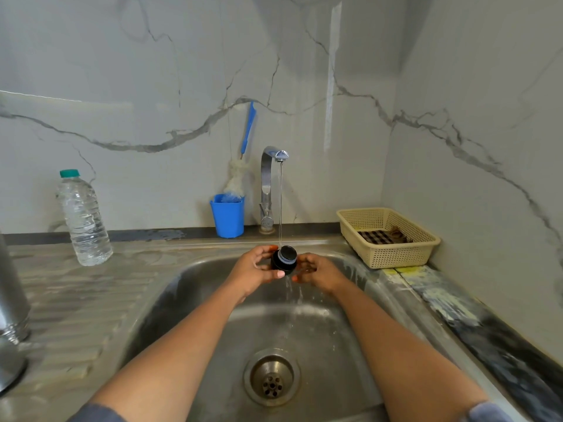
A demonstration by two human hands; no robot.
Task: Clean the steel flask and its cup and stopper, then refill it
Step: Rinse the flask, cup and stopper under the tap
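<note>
The stopper (284,261) is held over the back of the sink (182,300), directly under the tap (268,184), so that the thin stream of water (280,205) lands on its upper face and the run-off falls straight into the basin rather than onto the worktop (70,300). The left hand (254,269) grips it, with a finger curled over the top rim and the thumb pressed in from below. This leaves most of the round face open to the water. The right hand (320,271) sits just beside the stopper on the other side with its fingers curved. Whether they touch or hold it cannot be told. It is probably there to rub or turn the piece as it rinses.

The stopper is a short black cylinder, tilted so its flat end faces up and toward the camera, with a paler bluish-grey ring round that end. It looks wet and shows no obvious foam.

What appears to be the steel flask (10,287) stands at the left edge of the worktop, cut off by the frame and apart from the sink. A bottle brush (237,178) waits in a blue cup (228,216) at the rear edge beside the tap.
</note>
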